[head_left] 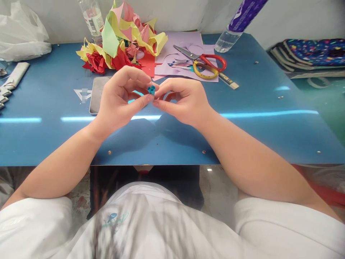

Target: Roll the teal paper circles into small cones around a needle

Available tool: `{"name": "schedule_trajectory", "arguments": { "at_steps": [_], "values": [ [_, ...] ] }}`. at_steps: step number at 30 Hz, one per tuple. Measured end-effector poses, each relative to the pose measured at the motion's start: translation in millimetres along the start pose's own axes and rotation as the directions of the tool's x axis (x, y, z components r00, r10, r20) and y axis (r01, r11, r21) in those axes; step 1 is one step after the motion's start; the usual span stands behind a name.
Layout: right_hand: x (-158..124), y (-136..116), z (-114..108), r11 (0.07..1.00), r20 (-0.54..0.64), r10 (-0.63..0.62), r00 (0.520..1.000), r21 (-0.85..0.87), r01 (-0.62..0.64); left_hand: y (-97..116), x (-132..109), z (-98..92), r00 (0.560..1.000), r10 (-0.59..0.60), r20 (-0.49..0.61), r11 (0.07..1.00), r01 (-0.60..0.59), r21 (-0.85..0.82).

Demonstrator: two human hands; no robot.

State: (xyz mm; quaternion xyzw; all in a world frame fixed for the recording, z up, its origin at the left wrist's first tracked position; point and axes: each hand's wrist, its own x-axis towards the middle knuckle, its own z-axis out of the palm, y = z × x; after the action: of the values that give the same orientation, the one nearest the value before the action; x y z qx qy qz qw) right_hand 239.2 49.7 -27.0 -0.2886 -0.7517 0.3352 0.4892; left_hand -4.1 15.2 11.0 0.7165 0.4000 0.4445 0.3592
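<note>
Between my two hands, above the blue table [178, 144], is a small cluster of teal rolled paper tubes [151, 89]. My left hand [122, 95] pinches the cluster between thumb and fingers. From the right, my right hand [184, 97] meets it with thumb and index fingertips pressed together; what sits in that pinch is too small to make out. A thin strand shows at the top of the tubes. Behind my left fingers lies a flat piece of bright blue paper [136, 95], partly hidden. A phone [97, 95] rests beside my left hand.
Crumpled coloured paper scraps [118, 39] and a clear bottle [93, 21] stand at the back. Purple paper sheets [167, 50] lie under scissors [201, 57]. A purple-labelled bottle [229, 39] is at back right. A white plastic bag [23, 32] sits at far left.
</note>
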Motion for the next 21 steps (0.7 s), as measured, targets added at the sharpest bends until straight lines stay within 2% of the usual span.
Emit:
{"name": "schedule_trajectory", "arguments": {
  "at_steps": [3,6,9,11,14,16,18,21],
  "values": [
    [-0.3,-0.6,1.6,1.000,-0.005,0.011,1.000,-0.027,-0.011,-0.5,0.5,2.7,0.998,-0.058,-0.032,0.998,0.059,0.020],
    [0.1,1.2,0.5,0.996,0.040,0.042,0.998,-0.084,-0.039,-1.6,2.3,5.2,0.995,-0.055,-0.083,0.998,0.057,0.022],
    [3.9,15.2,-4.3,0.977,0.018,0.065,0.998,-0.207,-0.060,-1.9,6.6,5.4,0.968,0.094,-0.231,0.995,-0.097,0.000],
    [8.5,32.4,-9.1,0.937,-0.035,0.078,0.996,-0.338,-0.085,-2.0,10.2,3.3,0.892,0.233,-0.388,0.968,-0.252,0.003],
    [14.4,59.8,-16.1,0.880,-0.132,0.154,0.979,-0.432,-0.196,-6.3,14.5,-1.2,0.930,0.129,-0.344,0.991,-0.129,0.024],
    [15.6,71.3,-18.8,0.900,-0.177,0.167,0.970,-0.374,-0.223,-13.2,16.5,-2.1,0.930,0.114,-0.349,0.992,-0.126,-0.013],
    [14.4,74.7,-19.3,0.929,-0.197,0.183,0.963,-0.285,-0.235,-21.7,18.1,-0.3,0.968,-0.028,-0.248,1.000,0.028,-0.002],
    [11.2,69.5,-17.7,0.948,-0.156,0.190,0.969,-0.228,-0.223,-32.1,21.3,3.4,0.964,-0.232,-0.130,0.962,0.247,0.115]
  ]
}}
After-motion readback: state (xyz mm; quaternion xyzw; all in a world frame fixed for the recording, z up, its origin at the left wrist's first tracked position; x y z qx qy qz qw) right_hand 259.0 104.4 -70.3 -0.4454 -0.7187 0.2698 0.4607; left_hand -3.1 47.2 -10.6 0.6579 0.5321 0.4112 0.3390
